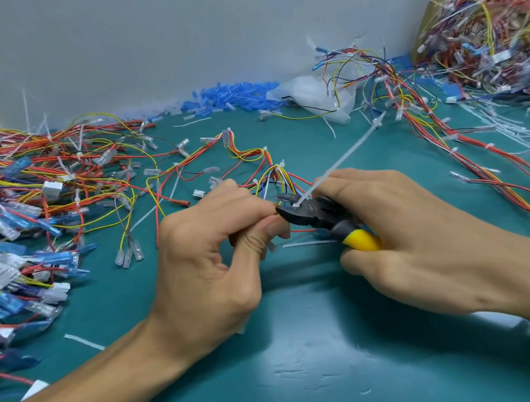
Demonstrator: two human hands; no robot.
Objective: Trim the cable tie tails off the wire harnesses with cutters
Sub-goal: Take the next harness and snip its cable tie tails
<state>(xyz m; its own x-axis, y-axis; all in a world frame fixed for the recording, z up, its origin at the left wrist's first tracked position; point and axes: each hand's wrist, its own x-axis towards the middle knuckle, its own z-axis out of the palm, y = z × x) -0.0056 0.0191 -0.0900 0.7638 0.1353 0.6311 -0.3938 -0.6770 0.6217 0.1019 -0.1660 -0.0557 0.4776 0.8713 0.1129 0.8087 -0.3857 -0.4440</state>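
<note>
Fingers [226, 200] of the left hand [205, 267] pinch the multicoloured wire harness [279, 179] steady over the teal worktop [300, 371], so the right hand [409, 222], gripping yellow-handled black cutters [313, 213], can nip the long white cable tie tail [343, 157].

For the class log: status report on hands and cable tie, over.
Left hand grips harness. Right hand grips cutters, blades at cable tie tail base. Nothing obstructing.

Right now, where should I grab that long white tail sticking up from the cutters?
Probably pinch the cable tie tail near its free upper end, coming from the far right. It slants up and away from the cutters, so that end stands clear of the blades, the right hand and the left hand holding the wire harness.
</note>
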